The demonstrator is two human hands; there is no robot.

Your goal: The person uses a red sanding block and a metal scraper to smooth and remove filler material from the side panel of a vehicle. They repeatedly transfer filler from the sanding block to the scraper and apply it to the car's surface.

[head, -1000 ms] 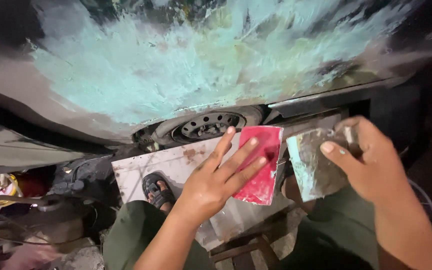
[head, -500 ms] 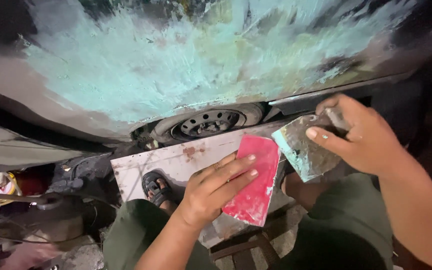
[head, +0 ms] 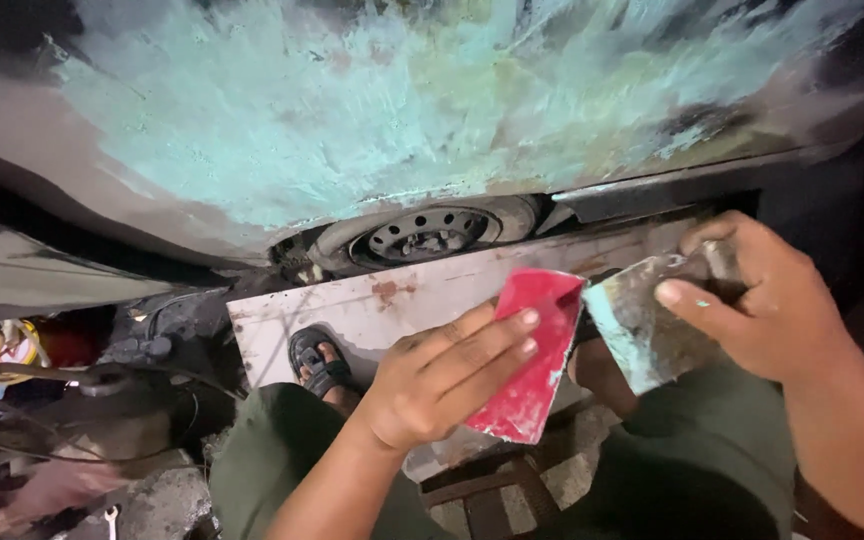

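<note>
My left hand [head: 432, 385] grips the flat red plastic spreader [head: 535, 355]; my right hand [head: 767, 300] pinches the filler-smeared metal scraper [head: 642, 335]. I'd wipe edge against edge, evenly.

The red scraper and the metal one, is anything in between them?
Nothing visible lies between them. The red scraper in the left hand and the putty knife in the right hand sit edge to edge, nearly touching.

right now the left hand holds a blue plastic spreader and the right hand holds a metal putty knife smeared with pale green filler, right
Not quite. In the head view the left hand holds a red flat plastic spreader, not a blue one. The rest stands: the right hand holds a metal putty knife smeared with pale green filler.
</note>
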